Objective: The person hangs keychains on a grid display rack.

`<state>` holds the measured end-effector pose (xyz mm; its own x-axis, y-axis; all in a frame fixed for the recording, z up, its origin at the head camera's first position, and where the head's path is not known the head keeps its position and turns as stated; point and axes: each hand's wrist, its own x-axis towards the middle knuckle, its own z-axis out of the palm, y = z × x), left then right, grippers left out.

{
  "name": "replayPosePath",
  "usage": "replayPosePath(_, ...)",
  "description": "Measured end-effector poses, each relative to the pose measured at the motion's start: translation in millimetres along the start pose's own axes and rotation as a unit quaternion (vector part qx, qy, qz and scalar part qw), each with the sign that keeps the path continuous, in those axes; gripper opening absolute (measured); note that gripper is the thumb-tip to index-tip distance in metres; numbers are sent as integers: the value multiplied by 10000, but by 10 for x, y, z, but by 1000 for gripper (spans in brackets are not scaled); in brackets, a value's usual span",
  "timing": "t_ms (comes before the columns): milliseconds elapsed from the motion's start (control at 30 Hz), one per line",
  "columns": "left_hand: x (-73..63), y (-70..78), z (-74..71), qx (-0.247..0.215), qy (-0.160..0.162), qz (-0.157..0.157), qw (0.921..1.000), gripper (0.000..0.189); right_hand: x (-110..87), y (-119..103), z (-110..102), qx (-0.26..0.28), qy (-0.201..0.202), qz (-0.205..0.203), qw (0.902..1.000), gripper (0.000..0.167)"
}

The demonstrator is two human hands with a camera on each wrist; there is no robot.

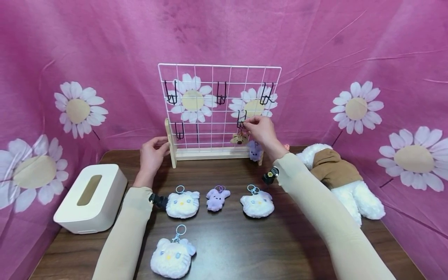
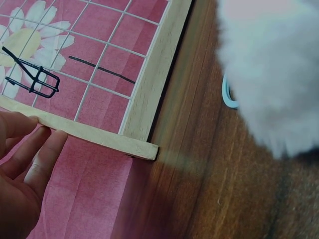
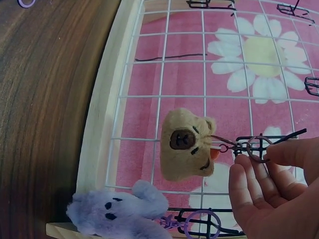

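My left hand (image 1: 150,159) pinches the wooden side post (image 2: 99,136) of a white wire grid rack between thumb and fingers. At the rack's lower right, my right hand (image 1: 262,130) holds the metal ring of a tan capybara plush keychain (image 3: 184,149) with thumb and fingertips. The ring is right at a black hook (image 1: 240,119), and the plush dangles below in front of the grid. Under that hand a purple bunny keychain (image 3: 117,206) hangs from another hook.
On the table lie white cat-face keychains (image 1: 182,205), (image 1: 258,205), (image 1: 173,258) and a purple bunny keychain (image 1: 217,199). A white tissue box (image 1: 105,210) stands left. A white plush in a brown top (image 1: 330,167) lies right. More black hooks (image 1: 221,93) sit higher on the grid.
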<state>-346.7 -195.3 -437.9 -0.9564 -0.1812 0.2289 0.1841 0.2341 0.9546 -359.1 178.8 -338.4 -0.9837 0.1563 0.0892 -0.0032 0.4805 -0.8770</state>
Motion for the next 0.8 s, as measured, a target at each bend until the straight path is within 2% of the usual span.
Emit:
replayPosePath(233,-6,2,4,-13,13,9,10000,30,5,9,-8,199,-76,13,9998,23)
replayPosePath(400,-9,5,-9,42,10,-27,10000,30,-23,19,-28,168,-50,-122,9998,22)
replayPosePath(633,-26,28,-18,-38,-8,-142,9999,32,-157,57,-119,8,76,-345,9994,21)
replayPosePath(800,-23,28,-9,-109,-18,-89,9999,30,-321,99,-190,76,57,-347,9994,20)
